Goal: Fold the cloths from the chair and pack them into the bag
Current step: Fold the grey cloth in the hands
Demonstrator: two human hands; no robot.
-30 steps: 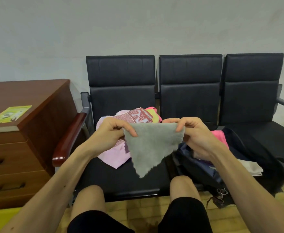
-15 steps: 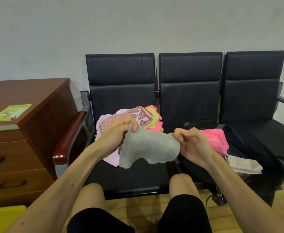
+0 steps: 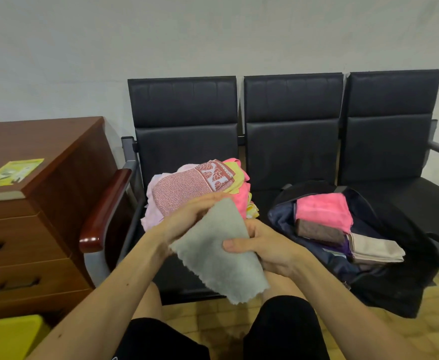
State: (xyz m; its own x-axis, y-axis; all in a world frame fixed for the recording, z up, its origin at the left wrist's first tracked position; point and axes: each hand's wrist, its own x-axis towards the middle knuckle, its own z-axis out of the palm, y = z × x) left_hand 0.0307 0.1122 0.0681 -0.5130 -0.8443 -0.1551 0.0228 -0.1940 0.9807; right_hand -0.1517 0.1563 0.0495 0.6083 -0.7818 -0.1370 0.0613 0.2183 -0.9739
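Gripping a soft grey fleece cloth (image 3: pixel 218 255) in our left hand (image 3: pixel 184 219) and right hand (image 3: pixel 265 249), its length slanting down toward our knees, we see the open black bag (image 3: pixel 400 289) lying rightward, nearer our right hand.

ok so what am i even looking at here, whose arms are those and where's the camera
There is no machine here. A person works with bare hands, and a wide camera worn on their head looks forward and down, so the arms you see are their own. The left hand and the right hand both hold a grey cloth. Ahead stands a row of black chairs. A pile of cloths lies on the left seat. Beside it sits an open bag with folded cloths inside. A wooden cabinet stands at the left.
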